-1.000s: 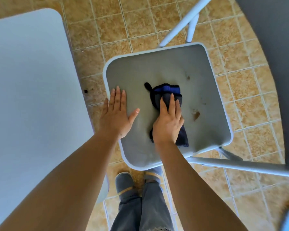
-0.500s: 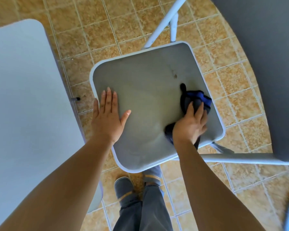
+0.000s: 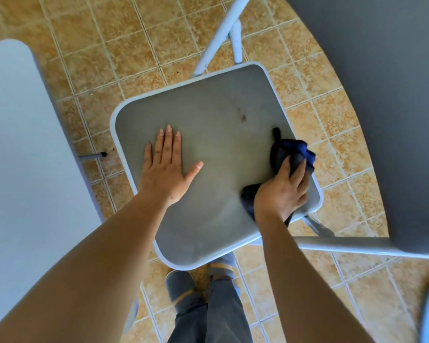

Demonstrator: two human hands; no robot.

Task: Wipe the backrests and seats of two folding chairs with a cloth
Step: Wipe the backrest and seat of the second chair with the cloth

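Clutching dark blue cloth (image 3: 292,152) under curled fingers (image 3: 299,174) of right hand (image 3: 281,191) at right edge of seat (image 3: 221,144); pressing left hand (image 3: 165,169) flat, fingers straight.

cloth (image 3: 292,154) on seat (image 3: 216,154) right edge

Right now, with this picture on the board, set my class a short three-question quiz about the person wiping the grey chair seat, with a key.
1. True or false: the left hand lies flat on the grey plastic chair seat.
2. Which hand holds the dark blue cloth? A) left B) right C) both
3. Short answer: does the cloth cover the small brown stain on the seat?

Key
1. True.
2. B: the right hand holds it near the seat's right edge.
3. No, the stain lies bare, apart from the cloth.
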